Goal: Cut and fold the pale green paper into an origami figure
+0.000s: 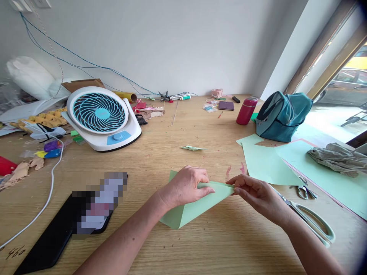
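The left hand (189, 186) grips the upper edge of the folded green paper (193, 212); the right hand (258, 194) pinches its right tip. It sits near centre, though whether it touches the table (151, 160) is hard to tell. Likely light and easily creased, it is best held by folded edges. Scissors (291, 205) lie right, a fan (101, 114) far left

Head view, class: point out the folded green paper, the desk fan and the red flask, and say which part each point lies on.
Folded green paper (196, 207), head view: on its front face.
Desk fan (102, 113), head view: on its light-blue hub.
Red flask (246, 112), head view: mid-body.
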Demonstrator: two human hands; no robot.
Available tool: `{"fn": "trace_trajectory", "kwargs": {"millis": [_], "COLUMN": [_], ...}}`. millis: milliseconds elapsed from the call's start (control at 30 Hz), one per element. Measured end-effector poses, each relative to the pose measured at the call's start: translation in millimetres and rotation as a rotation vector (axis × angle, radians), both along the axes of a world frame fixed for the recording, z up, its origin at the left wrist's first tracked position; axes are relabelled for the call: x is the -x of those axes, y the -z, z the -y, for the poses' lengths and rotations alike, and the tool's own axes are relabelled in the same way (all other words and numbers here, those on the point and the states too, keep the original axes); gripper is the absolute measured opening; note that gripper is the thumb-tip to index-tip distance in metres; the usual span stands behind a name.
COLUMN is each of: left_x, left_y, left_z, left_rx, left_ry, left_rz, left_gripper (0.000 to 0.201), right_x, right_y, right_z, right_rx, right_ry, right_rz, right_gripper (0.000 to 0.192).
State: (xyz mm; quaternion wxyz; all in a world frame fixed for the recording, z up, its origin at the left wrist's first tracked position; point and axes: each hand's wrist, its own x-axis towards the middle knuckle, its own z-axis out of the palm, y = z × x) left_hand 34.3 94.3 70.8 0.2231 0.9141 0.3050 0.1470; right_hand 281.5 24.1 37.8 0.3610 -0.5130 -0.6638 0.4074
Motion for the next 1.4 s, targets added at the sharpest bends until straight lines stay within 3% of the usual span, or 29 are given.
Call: {"fn": "trace_trajectory", "kwargs": {"millis": [100, 300, 567, 900, 1400], "left_x": [-1, -5, -9, -12, -12], "left_y": [-3.0, -10.2, -16.7, -20.5, -22.4], "left_z": [2, 9, 24, 41, 48], "left_rx": [0.008, -0.016, -0.178, -0.296, -0.321], "left_ry": [-0.029, -0.064, -0.120, -0.164, -0.191], "left_rz": [0.005, 0.034, 0.001, 0.017, 0.084], "left_gripper": [0.024, 0.021, 0.014, 0.014, 0.015], "right_x": [0, 8, 6, 14, 17], "right_y": [3.9, 6.5, 11.9, 14.1, 17.3], "right_z": [-2, -5, -3, -2, -2], "right_rx": [0.034, 0.055, 0.203, 0.354, 0.367], "right_ry": [0.013, 0.096, 0.141, 0.178, 0.200], "right_rz": [-0.069, -0.411, -0.574, -0.810, -0.860], "right_gripper": [0.025, 0.027, 0.037, 0.026, 0.024]}}
